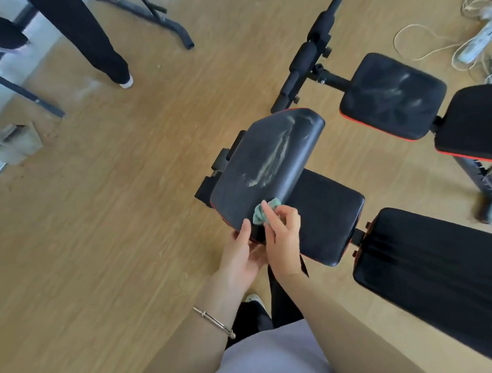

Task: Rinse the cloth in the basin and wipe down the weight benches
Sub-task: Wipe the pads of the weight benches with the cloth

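A black pad (266,163) with whitish smears stands tilted up in front of me, above the near bench's seat (328,216). My right hand (283,238) presses a bunched pale green cloth (261,212) against the pad's lower edge. My left hand (242,254) grips that lower edge from the left, thumb on top. The near bench's long back pad (440,276) runs to the right. A second bench (393,95) farther right has a smeared seat too. No basin can be made out.
Another person's legs (91,38) stand at the upper left on the wooden floor. A black metal frame (158,18) lies near them. White cables and a power strip (475,41) lie at the top right. A grey box (17,142) sits at the left edge.
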